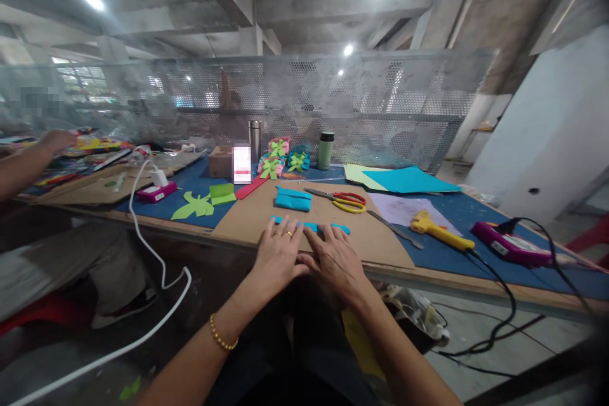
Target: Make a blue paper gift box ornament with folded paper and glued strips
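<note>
Two bare hands lie side by side, palms down, at the near edge of a blue-topped table (195,168). The left hand (278,252), with a ring on one finger, is spread nearly flat, its fingertips resting on the left part of a narrow blue strip (310,227). The right hand (337,258) is likewise opened out, fingers slightly bent, pressing on the strip's right part. Neither hand grips anything; the thumbs come close together between them. The strip lies crosswise on a brown cardboard sheet (380,244), near the middle of the scene, its ends and a central stretch showing past the fingers.

Just beyond it sits a folded blue piece (294,199); to the right of that are scissors (349,200) with one red and one yellow handle. Farther right lies a yellow glue gun (440,232).

Small white labels mark the purple box (511,246) at right and the purple box (157,192) at left, their print too small to read. Farther off, a white upright item (242,163) bears a reddish band; its face is blurred, so any lettering is illegible.
</note>
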`<state>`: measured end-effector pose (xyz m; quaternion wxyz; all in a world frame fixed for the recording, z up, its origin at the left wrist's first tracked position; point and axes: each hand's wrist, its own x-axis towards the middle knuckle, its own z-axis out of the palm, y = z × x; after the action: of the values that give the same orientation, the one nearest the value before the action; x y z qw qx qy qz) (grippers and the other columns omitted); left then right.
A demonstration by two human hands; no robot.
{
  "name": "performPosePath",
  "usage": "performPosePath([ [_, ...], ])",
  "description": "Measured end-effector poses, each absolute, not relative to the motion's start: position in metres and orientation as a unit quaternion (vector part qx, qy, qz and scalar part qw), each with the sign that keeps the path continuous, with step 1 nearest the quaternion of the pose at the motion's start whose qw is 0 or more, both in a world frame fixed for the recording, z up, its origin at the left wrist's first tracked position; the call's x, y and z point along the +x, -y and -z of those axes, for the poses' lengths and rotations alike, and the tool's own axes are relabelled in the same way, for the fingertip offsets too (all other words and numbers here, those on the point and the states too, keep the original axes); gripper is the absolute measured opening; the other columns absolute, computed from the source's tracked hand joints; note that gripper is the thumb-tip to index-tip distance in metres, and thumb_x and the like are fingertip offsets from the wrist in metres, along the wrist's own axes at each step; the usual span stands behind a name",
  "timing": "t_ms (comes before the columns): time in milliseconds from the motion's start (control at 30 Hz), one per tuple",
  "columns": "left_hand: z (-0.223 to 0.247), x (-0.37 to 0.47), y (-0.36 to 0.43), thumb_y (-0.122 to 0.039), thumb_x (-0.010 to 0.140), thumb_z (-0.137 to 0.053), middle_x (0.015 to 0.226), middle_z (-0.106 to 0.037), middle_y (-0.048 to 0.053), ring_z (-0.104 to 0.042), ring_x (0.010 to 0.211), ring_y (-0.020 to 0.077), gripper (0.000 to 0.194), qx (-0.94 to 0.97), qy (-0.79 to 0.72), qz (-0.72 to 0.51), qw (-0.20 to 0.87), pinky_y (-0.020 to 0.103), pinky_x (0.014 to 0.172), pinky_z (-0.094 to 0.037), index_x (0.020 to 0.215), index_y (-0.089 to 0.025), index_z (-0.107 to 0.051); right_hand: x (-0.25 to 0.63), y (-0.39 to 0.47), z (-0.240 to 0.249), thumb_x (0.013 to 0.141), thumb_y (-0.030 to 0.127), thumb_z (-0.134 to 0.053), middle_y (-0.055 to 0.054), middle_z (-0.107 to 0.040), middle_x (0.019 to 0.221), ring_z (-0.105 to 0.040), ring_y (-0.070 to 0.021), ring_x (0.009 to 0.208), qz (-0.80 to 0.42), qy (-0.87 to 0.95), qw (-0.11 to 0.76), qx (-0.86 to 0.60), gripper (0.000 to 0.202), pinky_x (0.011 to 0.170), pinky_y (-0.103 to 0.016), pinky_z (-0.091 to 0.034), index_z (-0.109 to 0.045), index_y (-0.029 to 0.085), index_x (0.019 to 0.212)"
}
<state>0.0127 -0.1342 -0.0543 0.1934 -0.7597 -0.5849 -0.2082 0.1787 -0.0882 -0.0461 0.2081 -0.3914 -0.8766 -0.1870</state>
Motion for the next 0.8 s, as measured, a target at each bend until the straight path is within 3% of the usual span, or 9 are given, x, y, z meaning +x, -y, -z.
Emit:
performPosePath([
  [267,0.066,0.022,0.126,-0.034,0.078,-0.077,0.134,-0.06,0.018,-0.052,0.128,0.0321,0.073,-0.747,0.601,0.221,0.181,0.051,0.117,-0.029,0.14,-0.012,-0.047,0.179,0.086,0.049,0.096,0.053,-0.051,-0.013,-0.061,0.118,-0.053,-0.028,0.106,0.186,0.875,0.226,-0.386,0.05,0.093,-0.04,-0.038,-0.055,0.025,0.138],
  [467,0.065,0.025,0.126,-0.034,0.077,-0.076,0.131,-0.058,0.019,-0.052,0.125,0.0331,0.072,-0.734,0.618,0.218,0.18,0.049,0.115,-0.034,0.138,-0.009,-0.047,0.179,0.085,0.05,0.096,0.053,-0.052,-0.014,-0.062,0.118,-0.053,-0.0288,0.107,0.185,0.874,0.228,-0.388,0.051,0.095,-0.041,-0.038,-0.057,0.023,0.137],
  [633,0.065,0.032,0.132,-0.028,0.078,-0.074,0.12,-0.062,0.02,-0.056,0.117,0.0348,0.057,-0.71,0.638,0.22,0.2,0.053,0.11,-0.037,0.128,-0.008,-0.055,0.178,0.084,0.051,0.094,0.055,-0.054,-0.013,-0.061,0.12,-0.054,-0.029,0.105,0.194,0.869,0.223,-0.396,0.053,0.094,-0.041,-0.039,-0.056,0.024,0.138],
  [733,0.062,0.02,0.139,-0.036,0.081,-0.073,0.128,-0.059,0.02,-0.053,0.124,0.036,0.06,-0.725,0.621,0.246,0.167,0.052,0.108,-0.039,0.131,-0.011,-0.053,0.178,0.084,0.052,0.096,0.055,-0.05,-0.013,-0.061,0.12,-0.054,-0.0292,0.107,0.198,0.868,0.227,-0.394,0.052,0.095,-0.041,-0.038,-0.056,0.023,0.137],
  [800,0.055,0.003,0.139,-0.042,0.088,-0.064,0.129,-0.059,0.016,-0.056,0.121,0.0315,0.054,-0.744,0.597,0.279,0.108,0.045,0.104,-0.044,0.133,-0.015,-0.054,0.178,0.085,0.051,0.096,0.057,-0.048,-0.013,-0.061,0.118,-0.053,-0.0295,0.107,0.202,0.87,0.227,-0.389,0.053,0.094,-0.041,-0.038,-0.057,0.023,0.136],
])
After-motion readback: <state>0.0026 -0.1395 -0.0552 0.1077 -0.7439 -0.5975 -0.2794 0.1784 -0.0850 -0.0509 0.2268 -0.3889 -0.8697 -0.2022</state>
